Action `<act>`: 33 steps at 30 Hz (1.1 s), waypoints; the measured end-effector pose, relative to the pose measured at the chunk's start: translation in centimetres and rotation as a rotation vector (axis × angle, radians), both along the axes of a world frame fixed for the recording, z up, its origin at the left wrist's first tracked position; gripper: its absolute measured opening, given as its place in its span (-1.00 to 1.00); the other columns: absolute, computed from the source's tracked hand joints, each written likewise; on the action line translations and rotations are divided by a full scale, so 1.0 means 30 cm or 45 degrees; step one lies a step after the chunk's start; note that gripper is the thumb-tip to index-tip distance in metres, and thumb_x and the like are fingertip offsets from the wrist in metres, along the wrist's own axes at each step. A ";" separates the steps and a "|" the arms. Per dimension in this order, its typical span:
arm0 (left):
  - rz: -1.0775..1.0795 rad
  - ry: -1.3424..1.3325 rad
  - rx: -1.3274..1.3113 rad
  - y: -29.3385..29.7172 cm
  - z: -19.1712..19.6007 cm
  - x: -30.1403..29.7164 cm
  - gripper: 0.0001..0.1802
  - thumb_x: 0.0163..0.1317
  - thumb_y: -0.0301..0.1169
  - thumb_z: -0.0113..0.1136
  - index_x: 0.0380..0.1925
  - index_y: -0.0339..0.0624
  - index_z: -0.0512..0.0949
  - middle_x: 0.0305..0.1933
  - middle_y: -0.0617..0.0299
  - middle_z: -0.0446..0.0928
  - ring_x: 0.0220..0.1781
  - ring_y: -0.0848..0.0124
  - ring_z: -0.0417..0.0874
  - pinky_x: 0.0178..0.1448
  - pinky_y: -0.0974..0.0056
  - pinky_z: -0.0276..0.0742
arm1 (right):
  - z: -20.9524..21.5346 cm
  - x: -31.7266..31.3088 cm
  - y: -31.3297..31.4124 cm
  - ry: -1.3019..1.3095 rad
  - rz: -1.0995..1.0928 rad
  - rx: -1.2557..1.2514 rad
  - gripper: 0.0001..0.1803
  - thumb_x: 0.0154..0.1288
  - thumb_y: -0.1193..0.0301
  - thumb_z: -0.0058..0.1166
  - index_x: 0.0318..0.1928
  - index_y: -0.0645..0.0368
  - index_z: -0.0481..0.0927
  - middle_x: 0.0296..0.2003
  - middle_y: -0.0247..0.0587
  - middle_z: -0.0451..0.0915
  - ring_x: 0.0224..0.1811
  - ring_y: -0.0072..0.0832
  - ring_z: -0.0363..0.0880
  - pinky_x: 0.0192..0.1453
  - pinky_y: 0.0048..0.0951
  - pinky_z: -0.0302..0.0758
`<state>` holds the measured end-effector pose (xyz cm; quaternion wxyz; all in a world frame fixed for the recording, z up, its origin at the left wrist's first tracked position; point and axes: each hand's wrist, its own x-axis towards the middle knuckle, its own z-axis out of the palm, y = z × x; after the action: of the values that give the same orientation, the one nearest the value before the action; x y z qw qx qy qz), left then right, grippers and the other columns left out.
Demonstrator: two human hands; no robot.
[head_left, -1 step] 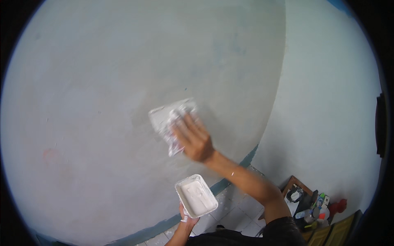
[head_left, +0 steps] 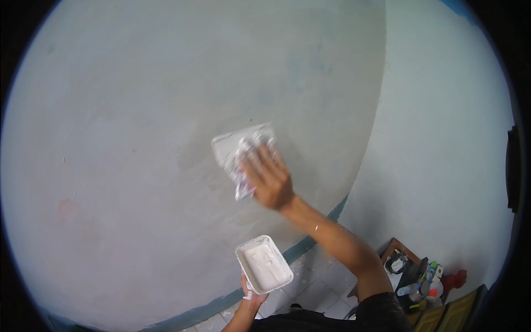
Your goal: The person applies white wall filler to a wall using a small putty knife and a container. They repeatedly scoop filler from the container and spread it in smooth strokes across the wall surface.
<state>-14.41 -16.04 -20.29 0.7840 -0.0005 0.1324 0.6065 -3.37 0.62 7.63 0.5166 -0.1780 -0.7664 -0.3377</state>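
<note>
My right hand [head_left: 269, 180] reaches up to the grey wall [head_left: 138, 83]. Its white-smeared fingers lie over a crumpled white sheet [head_left: 228, 145], which looks like plastic with faint reddish marks. Both the sheet and the hand are against the wall or very close to it. Lower down, my left hand [head_left: 254, 299] grips a white rectangular tub [head_left: 240, 254] from below, tilted so that its inside shows. Thick white paste [head_left: 264, 266] lies in the tub, and more is smeared on its rim and on my left fingers.
A paler wall [head_left: 442, 110] meets the grey one at a corner on the right. Blue-green paint bands the wall's foot [head_left: 221, 304] above a tiled floor [head_left: 326, 288]. At the lower right stands a cluttered low table [head_left: 406, 252] holding bottles and small containers, beside a yellowish panelled piece [head_left: 456, 312].
My right hand and the white sheet have slid a little up and to the right along the wall. The left hand and the tub have hardly moved.
</note>
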 end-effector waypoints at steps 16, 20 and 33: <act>-0.045 0.014 0.109 0.025 0.041 0.006 -0.37 0.41 0.03 -0.21 0.37 -0.03 0.32 0.36 0.11 0.41 0.35 0.05 0.46 0.43 -0.16 0.34 | -0.071 0.180 -0.016 0.911 -0.147 -0.807 -0.74 0.35 0.59 -0.13 -0.01 0.44 0.52 -0.34 0.06 0.66 -0.30 -0.07 0.70 -0.23 -0.22 0.59; -0.091 -0.108 0.139 0.026 0.036 0.005 -0.40 0.44 -0.01 -0.20 0.37 -0.03 0.32 0.37 0.11 0.41 0.35 0.04 0.46 0.43 -0.19 0.33 | 0.136 0.336 0.185 1.256 -0.095 -0.925 -0.75 0.43 0.41 -0.05 -0.18 0.41 0.54 -0.57 0.01 0.57 -0.50 -0.08 0.63 -0.38 -0.21 0.50; -0.103 -0.065 0.153 0.026 0.055 0.024 -0.34 0.39 0.07 -0.12 0.36 -0.05 0.31 0.38 0.11 0.39 0.39 0.05 0.39 0.47 -0.16 0.24 | 0.008 -0.527 -0.331 0.088 0.276 -0.354 -0.49 0.24 0.59 -0.02 0.13 0.77 0.34 0.02 0.57 0.48 -0.05 0.24 0.63 0.04 -0.14 0.65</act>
<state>-13.69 -15.26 -18.63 0.8096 0.0366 0.0756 0.5810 -19.18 -9.31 7.88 0.5465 -0.1757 -0.8021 -0.1646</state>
